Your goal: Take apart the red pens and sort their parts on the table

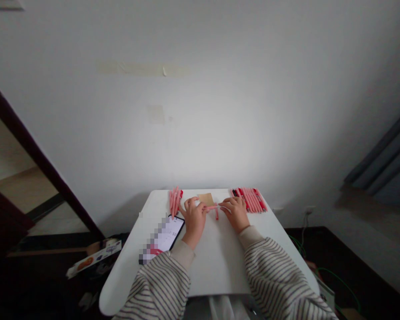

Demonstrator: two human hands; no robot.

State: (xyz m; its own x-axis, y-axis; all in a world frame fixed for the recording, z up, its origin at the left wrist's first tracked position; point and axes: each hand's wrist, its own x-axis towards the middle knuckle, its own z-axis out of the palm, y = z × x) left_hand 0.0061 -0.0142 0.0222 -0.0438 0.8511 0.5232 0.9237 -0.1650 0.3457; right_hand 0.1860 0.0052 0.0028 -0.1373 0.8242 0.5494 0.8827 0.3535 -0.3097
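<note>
Over the middle of a white table (216,262), my left hand (194,218) and my right hand (235,212) pinch the two ends of one pink pen (210,207) held crosswise between them. A short pink piece (216,214), perhaps a cap, lies on the table just below that pen. A small brown card (206,198) lies behind the hands. Both arms wear striped sleeves.
A row of several pink and red pens (250,200) lies at the table's far right, a smaller bunch of pink pens (175,201) at the far left. A phone (165,238) lies left of my left wrist. A box (93,258) lies on the dark floor at the left.
</note>
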